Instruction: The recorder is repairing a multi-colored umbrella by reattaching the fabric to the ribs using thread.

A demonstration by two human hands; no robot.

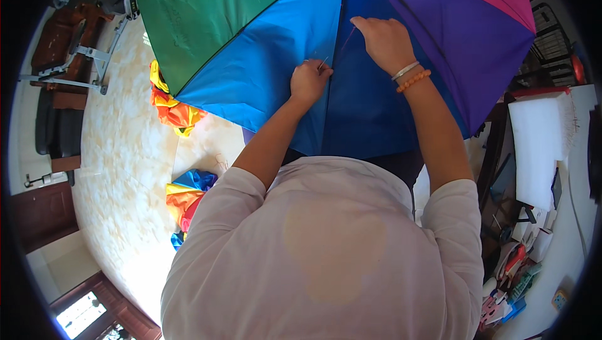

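An open rainbow-coloured umbrella [269, 45] lies across my lap, its inner side and dark ribs facing me. My left hand [308, 83] is closed in a pinch on it where the light blue and dark blue panels meet. A thin shiny sliver [323, 63] shows at those fingertips; I cannot tell whether it is a needle or part of a rib. Raised above the dark blue panel, my right hand [385, 42] pinches the end of a thin, purplish thread [347, 40]. The thread slants down from its fingers toward the left hand.
Folded multicoloured fabric [175, 111] lies on the pale floor [119, 133] at the left, with another bundle [191, 192] nearer me. A metal-framed piece of equipment [97, 58] stands far left. On the right, a cluttered table holds white foam sheets [533, 145] and small items.
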